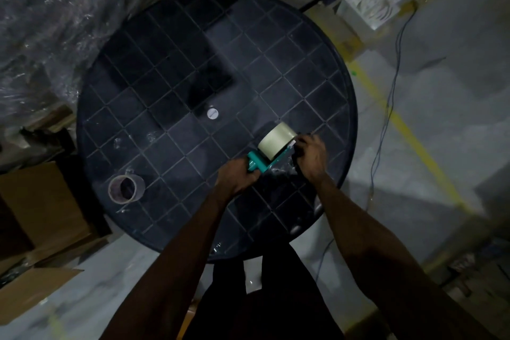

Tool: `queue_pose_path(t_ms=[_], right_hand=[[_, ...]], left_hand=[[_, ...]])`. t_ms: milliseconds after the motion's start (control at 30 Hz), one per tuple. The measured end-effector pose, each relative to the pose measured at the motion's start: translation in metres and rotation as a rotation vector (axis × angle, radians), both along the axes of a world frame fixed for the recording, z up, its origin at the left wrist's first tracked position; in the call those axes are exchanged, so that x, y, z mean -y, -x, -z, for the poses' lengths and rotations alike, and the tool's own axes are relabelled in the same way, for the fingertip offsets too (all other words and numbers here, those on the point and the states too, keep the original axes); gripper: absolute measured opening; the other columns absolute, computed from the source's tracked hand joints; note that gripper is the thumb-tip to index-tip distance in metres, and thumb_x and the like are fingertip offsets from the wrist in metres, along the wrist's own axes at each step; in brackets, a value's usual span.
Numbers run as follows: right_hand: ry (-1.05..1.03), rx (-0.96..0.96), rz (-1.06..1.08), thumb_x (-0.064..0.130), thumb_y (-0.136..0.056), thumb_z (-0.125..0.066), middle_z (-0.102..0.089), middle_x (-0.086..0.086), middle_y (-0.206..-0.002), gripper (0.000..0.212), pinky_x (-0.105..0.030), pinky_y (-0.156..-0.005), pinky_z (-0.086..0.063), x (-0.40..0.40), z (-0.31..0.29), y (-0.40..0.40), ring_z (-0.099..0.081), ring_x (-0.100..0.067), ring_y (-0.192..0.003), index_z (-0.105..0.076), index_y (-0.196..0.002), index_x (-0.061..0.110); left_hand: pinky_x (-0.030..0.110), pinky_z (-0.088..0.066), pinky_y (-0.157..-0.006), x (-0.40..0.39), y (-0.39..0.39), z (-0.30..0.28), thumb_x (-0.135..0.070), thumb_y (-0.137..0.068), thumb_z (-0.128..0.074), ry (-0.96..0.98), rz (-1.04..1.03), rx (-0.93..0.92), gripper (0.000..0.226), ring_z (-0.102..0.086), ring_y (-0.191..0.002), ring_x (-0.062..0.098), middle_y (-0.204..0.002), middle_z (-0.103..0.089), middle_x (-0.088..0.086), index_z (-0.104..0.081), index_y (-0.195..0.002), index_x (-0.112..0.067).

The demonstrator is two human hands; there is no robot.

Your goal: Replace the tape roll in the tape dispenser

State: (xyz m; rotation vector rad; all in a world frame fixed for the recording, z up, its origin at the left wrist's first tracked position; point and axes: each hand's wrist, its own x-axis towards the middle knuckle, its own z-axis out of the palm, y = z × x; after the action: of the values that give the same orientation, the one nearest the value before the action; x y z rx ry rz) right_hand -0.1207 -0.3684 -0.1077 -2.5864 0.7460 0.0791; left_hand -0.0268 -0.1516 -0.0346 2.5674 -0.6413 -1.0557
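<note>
A teal tape dispenser lies over the near right part of a round black table. A full beige tape roll sits on the dispenser. My left hand grips the dispenser's handle. My right hand is closed around the dispenser's front end beside the roll, and its fingertips are hidden. An almost bare cardboard tape core stands on the table's near left part, apart from both hands.
A small white disc marks the table's middle. Brown cardboard boxes stand on the floor at left, plastic-wrapped goods behind. A blue cable and a yellow floor line run at right.
</note>
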Motion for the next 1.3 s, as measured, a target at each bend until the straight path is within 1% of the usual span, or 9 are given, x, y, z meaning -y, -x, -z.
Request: queue_pose_path(t_ms=[167, 433, 567, 667, 800, 900, 1100, 1233, 1300], right_hand=[[0.210, -0.281, -0.387, 0.033, -0.077, -0.068, -0.049, -0.004, -0.143, 0.056, -0.057, -0.108, -0.027, -0.003, -0.014, 0.022, -0.033, -0.035, -0.137, -0.056, -0.131, 0.020], [0.303, -0.659, -0.403, 0.049, -0.087, -0.044, -0.052, -0.011, -0.140, 0.052, -0.061, -0.112, -0.010, -0.020, -0.042, 0.011, -0.026, -0.037, -0.140, -0.056, -0.131, 0.023], [0.229, -0.668, -0.362, 0.053, -0.088, -0.042, -0.047, -0.003, -0.147, 0.062, -0.061, -0.107, -0.017, -0.022, -0.047, 0.001, -0.029, -0.036, -0.138, -0.034, -0.146, 0.031], [0.201, -0.690, -0.321, 0.054, -0.090, -0.036, -0.048, -0.001, -0.147, 0.061, -0.058, -0.104, -0.022, -0.023, -0.050, -0.006, -0.032, -0.035, -0.134, -0.030, -0.148, 0.037], [0.114, -0.674, -0.268, 0.054, -0.092, -0.038, -0.045, -0.009, -0.149, 0.058, -0.057, -0.112, -0.016, -0.020, -0.062, -0.014, -0.028, -0.037, -0.140, -0.030, -0.148, 0.039], [0.061, -0.692, -0.279, 0.048, -0.094, -0.040, -0.039, -0.009, -0.153, 0.057, -0.056, -0.114, -0.013, -0.019, -0.069, -0.017, -0.024, -0.037, -0.143, -0.030, -0.148, 0.037], [0.014, -0.683, -0.270, 0.038, -0.091, -0.053, -0.041, -0.011, -0.151, 0.057, -0.050, -0.119, -0.016, -0.014, -0.073, -0.011, -0.024, -0.033, -0.144, -0.037, -0.146, 0.029], [-0.015, -0.620, -0.271, 0.040, -0.092, -0.051, -0.043, -0.014, -0.148, 0.057, -0.052, -0.117, -0.019, -0.012, -0.071, -0.008, -0.033, -0.039, -0.138, -0.033, -0.146, 0.042], [-0.014, -0.622, -0.276, 0.038, -0.093, -0.051, -0.043, -0.014, -0.148, 0.057, -0.053, -0.116, -0.020, -0.011, -0.073, -0.011, -0.034, -0.040, -0.137, -0.033, -0.146, 0.043]], left_hand=[[0.042, -0.051, -0.079, 0.002, 0.008, -0.013, -0.041, -0.094, -0.054, -0.050, 0.098, 0.085, 0.042, -0.066, -0.098, 0.039, -0.110, -0.069, 0.019, -0.053, -0.118, -0.007], [0.044, -0.052, -0.072, -0.005, 0.008, -0.039, -0.040, -0.096, -0.051, 0.007, 0.179, 0.061, 0.042, -0.066, -0.088, 0.042, -0.101, -0.068, 0.025, -0.054, -0.110, 0.000], [0.043, -0.050, -0.080, -0.034, 0.005, -0.045, -0.046, -0.095, -0.047, -0.055, 0.208, 0.057, 0.047, -0.064, -0.099, 0.041, -0.111, -0.066, 0.024, -0.057, -0.112, -0.003], [0.043, -0.052, -0.079, -0.060, 0.004, -0.041, -0.069, -0.086, -0.025, -0.022, 0.228, -0.016, 0.079, -0.065, -0.098, 0.041, -0.109, -0.066, 0.024, -0.059, -0.110, -0.002], [0.038, -0.045, -0.085, -0.053, 0.005, -0.060, -0.046, -0.097, -0.044, -0.038, 0.255, 0.018, 0.054, -0.061, -0.109, 0.038, -0.122, -0.062, 0.025, -0.057, -0.122, 0.001], [0.038, -0.043, -0.094, -0.038, 0.003, -0.065, -0.035, -0.098, -0.048, -0.090, 0.266, 0.037, 0.046, -0.056, -0.119, 0.038, -0.133, -0.057, 0.023, -0.053, -0.129, -0.001], [0.039, -0.042, -0.088, -0.014, 0.006, -0.086, -0.024, -0.098, -0.052, 0.001, 0.283, 0.091, 0.035, -0.060, -0.110, 0.039, -0.124, -0.062, 0.024, -0.058, -0.119, 0.003], [0.041, -0.050, -0.091, -0.045, -0.005, -0.074, -0.029, -0.092, -0.058, -0.262, 0.411, 0.108, 0.036, -0.062, -0.115, 0.034, -0.128, -0.062, 0.014, -0.060, -0.123, -0.011], [0.041, -0.052, -0.091, -0.060, -0.014, -0.077, -0.030, -0.093, -0.056, -0.244, 0.363, 0.096, 0.036, -0.063, -0.114, 0.033, -0.128, -0.064, 0.012, -0.062, -0.126, -0.017]])
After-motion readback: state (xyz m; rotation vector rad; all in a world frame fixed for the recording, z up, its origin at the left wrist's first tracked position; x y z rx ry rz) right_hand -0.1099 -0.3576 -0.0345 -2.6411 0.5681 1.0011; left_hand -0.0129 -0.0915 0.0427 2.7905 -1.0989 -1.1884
